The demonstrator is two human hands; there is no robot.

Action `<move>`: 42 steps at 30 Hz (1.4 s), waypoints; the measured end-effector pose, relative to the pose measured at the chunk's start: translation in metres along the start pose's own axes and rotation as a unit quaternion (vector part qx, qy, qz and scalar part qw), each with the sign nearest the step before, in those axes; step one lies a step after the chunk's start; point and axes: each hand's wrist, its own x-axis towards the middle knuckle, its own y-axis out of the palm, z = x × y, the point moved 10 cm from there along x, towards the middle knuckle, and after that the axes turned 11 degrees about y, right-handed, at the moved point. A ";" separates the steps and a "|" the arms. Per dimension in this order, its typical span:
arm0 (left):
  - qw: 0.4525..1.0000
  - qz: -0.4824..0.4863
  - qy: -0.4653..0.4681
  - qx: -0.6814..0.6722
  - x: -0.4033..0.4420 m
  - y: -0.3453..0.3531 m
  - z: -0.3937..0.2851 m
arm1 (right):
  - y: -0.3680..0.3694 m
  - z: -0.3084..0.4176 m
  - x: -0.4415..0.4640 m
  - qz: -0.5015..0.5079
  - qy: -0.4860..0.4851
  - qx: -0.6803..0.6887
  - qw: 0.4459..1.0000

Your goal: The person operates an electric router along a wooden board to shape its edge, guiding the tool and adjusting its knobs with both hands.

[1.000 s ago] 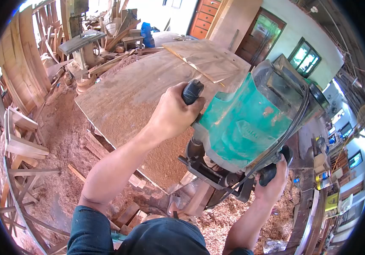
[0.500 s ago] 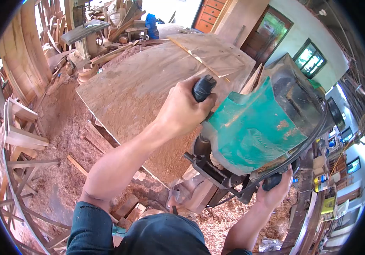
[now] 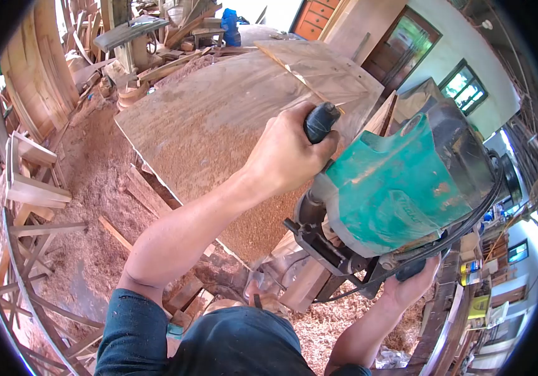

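Observation:
A large teal plunge router (image 3: 388, 194) with a black motor end is held up in front of me, tilted. My left hand (image 3: 287, 150) is wrapped round its dark side knob (image 3: 321, 123). On the near side, my right hand (image 3: 414, 282) is closed round the other knob (image 3: 410, 268), mostly hidden by the palm and the router. A black cord (image 3: 463, 220) runs along the router's body. Its dark metal base (image 3: 328, 250) faces down and left, above a wooden block (image 3: 306, 285). Beyond my left hand lies a wide, sawdust-covered board (image 3: 212, 125).
A thin wood strip (image 3: 297, 74) lies across the board's far part. Sawdust (image 3: 87, 219) covers the floor. Wooden frame pieces (image 3: 34, 175) and a curved slatted frame (image 3: 46, 294) stand on the left. Scrap lumber (image 3: 181, 44) is piled behind; a cluttered bench runs along the right.
The router and both hands have shifted slightly to the right. The background has moved a little in view. Both hands keep hold of the knobs.

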 end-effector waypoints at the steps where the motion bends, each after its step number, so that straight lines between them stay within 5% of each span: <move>1: 1.000 0.001 -0.004 -0.003 0.000 0.000 -0.001 | 0.000 0.000 0.000 0.012 -0.006 0.010 1.000; 16: 1.000 -0.011 -0.004 0.005 0.000 0.003 0.007 | -0.017 -0.005 0.007 -0.030 -0.013 -0.007 0.999; 19: 1.000 -0.002 -0.016 0.017 0.000 0.004 0.005 | -0.013 0.003 -0.001 -0.115 -0.028 -0.057 0.991; 28: 1.000 -0.007 -0.001 0.011 0.002 0.005 0.007 | 0.033 0.028 -0.010 -0.094 -0.084 -0.181 0.975; 42: 1.000 -0.009 -0.005 0.019 0.005 0.006 0.008 | 0.021 0.015 0.000 -0.096 -0.093 -0.096 0.986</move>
